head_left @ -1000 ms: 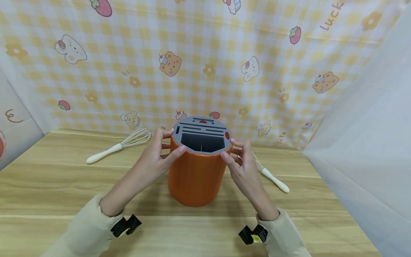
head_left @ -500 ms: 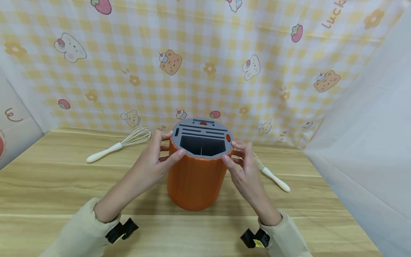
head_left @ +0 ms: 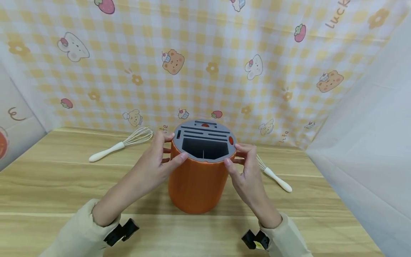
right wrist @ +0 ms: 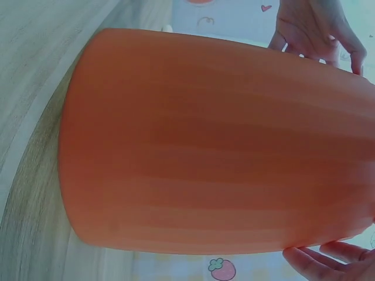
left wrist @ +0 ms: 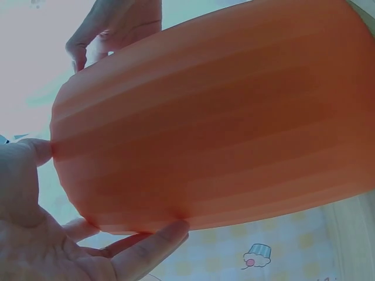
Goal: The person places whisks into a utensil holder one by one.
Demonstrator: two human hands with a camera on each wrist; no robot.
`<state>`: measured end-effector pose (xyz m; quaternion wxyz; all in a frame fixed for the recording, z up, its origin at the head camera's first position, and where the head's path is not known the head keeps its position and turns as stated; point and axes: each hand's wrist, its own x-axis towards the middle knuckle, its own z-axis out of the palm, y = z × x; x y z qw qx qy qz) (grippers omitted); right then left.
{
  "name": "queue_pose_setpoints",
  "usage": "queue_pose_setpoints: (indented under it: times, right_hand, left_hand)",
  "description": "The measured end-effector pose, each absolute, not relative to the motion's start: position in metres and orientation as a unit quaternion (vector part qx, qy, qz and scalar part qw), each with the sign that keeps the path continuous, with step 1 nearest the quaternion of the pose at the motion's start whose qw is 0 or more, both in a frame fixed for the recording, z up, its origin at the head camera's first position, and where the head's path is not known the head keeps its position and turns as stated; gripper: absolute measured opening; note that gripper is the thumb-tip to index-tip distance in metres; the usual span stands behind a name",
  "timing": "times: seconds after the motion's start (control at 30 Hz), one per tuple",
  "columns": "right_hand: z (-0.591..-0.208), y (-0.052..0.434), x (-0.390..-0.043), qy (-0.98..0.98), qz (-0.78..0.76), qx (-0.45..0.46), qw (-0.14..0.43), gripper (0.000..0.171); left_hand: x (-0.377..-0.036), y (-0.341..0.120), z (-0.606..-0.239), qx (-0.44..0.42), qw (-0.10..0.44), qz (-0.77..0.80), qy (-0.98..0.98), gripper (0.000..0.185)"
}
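1. The orange holder (head_left: 197, 185) stands upright at the middle of the wooden table (head_left: 48, 185), between the hands; its grey insert (head_left: 206, 134), with slots and an open compartment, faces up.
2. Judging by looks, it is stiff, smooth plastic: bulky but probably moderate in weight, somewhat slippery on the wall, not especially fragile. The insert may be a separate piece, so lifting by that alone looks risky.
3. Best hold: opposite sides of the outer wall just below the rim, at 9 and 3 o'clock, with 12 being the far side.
4. The left hand (head_left: 157, 160) grips the rim, thumb near 7 o'clock, index finger near 9, the spread between them moderate.
5. The right hand (head_left: 247, 171) holds the other side, index finger near 3 o'clock, thumb near 5, its spread a little narrower.
6. From the holder, a white-handled whisk (head_left: 120, 144) lies towards 10 o'clock, and a second whisk (head_left: 277, 179), partly hidden by the right hand, towards 3.
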<state>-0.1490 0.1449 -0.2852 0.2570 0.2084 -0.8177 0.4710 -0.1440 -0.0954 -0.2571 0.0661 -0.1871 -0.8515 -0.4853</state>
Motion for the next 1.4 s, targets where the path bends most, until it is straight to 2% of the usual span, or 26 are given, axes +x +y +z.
queue_pose_setpoints:
  times: [0.27, 0.77, 1.0, 1.4]
  right_hand:
    - [-0.28, 0.147, -0.145, -0.837, 0.442, 0.212, 0.245, 0.045]
    - [-0.28, 0.148, -0.141, -0.853, 0.391, 0.224, 0.264, 0.049]
    - [-0.274, 0.151, -0.141, -0.858, 0.423, 0.205, 0.207, 0.058]
    - [-0.275, 0.155, -0.149, -0.821, 0.502, 0.246, 0.113, 0.07]
  left_hand:
    - [-0.14, -0.095, -0.255, -0.189, 0.055, -0.476, -0.857, 0.055]
    - [-0.134, -0.097, -0.25, -0.187, 0.039, -0.46, -0.867, 0.054]
    - [-0.133, -0.097, -0.248, -0.183, 0.033, -0.452, -0.873, 0.056]
    - [-0.133, -0.102, -0.246, -0.175, 0.038, -0.436, -0.882, 0.055]
